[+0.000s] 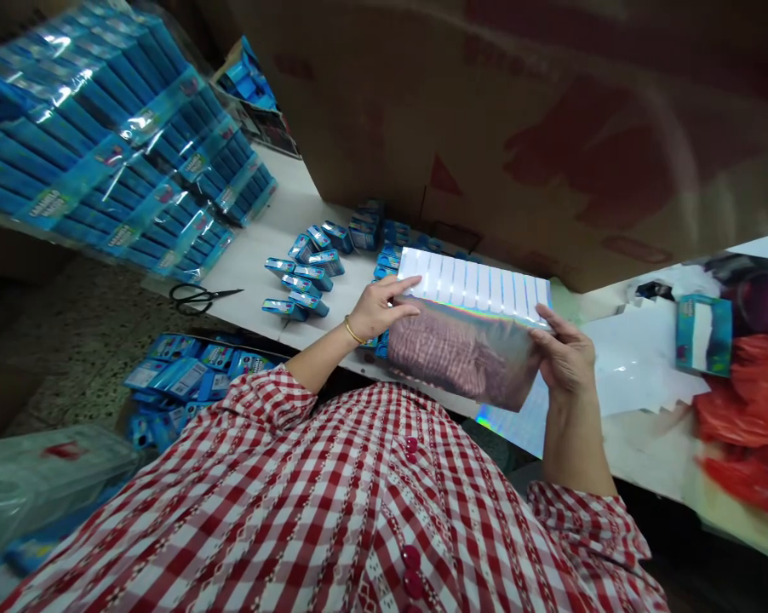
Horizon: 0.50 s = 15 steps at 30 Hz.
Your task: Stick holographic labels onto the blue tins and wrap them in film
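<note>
A shiny sheet point(467, 349) is held up in front of me, tilted, with a row of white strips point(479, 288) along its far part. The near part mirrors pinkish check, like my shirt. My left hand point(377, 313) pinches its left edge between thumb and fingers. At the right edge my right hand point(566, 351) grips it, thumb near the strips. Beneath, a second shiny sheet point(518, 426) sticks out over the table's front edge. Small blue boxes point(307, 277) stand on the table left of my left hand, and others are partly hidden behind the sheet.
Wrapped stacks of blue boxes point(116, 170) rise at the left. Black scissors point(196, 298) lie by the table's left edge, above a container of blue packs point(186, 375). A large cardboard box point(486, 128) blocks the back. White paper point(639, 358) and red plastic point(751, 409) lie right.
</note>
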{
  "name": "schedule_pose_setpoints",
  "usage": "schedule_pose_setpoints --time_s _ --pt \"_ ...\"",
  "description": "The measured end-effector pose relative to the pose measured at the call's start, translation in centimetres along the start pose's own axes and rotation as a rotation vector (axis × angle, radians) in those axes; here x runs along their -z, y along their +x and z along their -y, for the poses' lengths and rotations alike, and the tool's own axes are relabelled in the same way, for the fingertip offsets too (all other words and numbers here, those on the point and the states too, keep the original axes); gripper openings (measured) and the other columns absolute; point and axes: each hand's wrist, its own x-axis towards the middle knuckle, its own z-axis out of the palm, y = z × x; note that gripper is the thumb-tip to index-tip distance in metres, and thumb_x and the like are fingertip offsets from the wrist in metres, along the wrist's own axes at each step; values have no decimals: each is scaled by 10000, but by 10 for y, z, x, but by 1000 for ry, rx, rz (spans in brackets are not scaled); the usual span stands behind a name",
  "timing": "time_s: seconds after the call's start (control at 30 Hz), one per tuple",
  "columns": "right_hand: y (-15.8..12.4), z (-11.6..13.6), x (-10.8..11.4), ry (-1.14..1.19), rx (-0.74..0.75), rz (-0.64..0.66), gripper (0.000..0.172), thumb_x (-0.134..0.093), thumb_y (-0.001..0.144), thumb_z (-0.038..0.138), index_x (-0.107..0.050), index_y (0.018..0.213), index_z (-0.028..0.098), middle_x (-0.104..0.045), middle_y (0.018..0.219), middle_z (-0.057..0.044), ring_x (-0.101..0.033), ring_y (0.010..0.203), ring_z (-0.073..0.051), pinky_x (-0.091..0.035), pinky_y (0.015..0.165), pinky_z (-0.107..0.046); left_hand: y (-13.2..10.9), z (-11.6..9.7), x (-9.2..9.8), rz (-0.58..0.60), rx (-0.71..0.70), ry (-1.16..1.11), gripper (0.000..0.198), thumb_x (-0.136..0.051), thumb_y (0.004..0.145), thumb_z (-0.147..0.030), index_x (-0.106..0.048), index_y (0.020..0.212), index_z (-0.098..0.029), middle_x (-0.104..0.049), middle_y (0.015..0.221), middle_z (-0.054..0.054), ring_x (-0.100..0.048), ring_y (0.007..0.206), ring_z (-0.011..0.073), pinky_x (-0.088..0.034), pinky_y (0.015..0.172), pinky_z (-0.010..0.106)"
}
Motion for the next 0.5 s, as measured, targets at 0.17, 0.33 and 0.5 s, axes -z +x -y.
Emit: schedule_pose_setpoints --time_s 0.17,0.33,0.5 --pt "-4 -3 -7 46 -29 -51 454 -795 450 242 -722 896 206 -697 838 -26 -546 607 -115 -490 566 -285 3 7 -1 -12 -101 161 292 -732 687 -244 -719 977 -210 -531 729 5 -516 697 133 -430 720 268" --pt "-9 -9 -4 -131 43 -48 418 -749 571 353 -712 954 191 -682 844 -36 -564 661 -145 -491 635 -327 4 13 3 -19 -243 403 166 -653 774 -299 -727 894 -211 -508 816 25 -501 772 140 -440 733 287" --pt "-26 22 -25 -809 541 -37 364 -633 754 428 -683 1051 224 -570 1234 -99 -512 1112 -272 -392 938 -456 1 0 0 -72 -327 594 189 -601 811 -351 -716 766 -209 -578 1093 74 -510 967 194 -408 867 366"
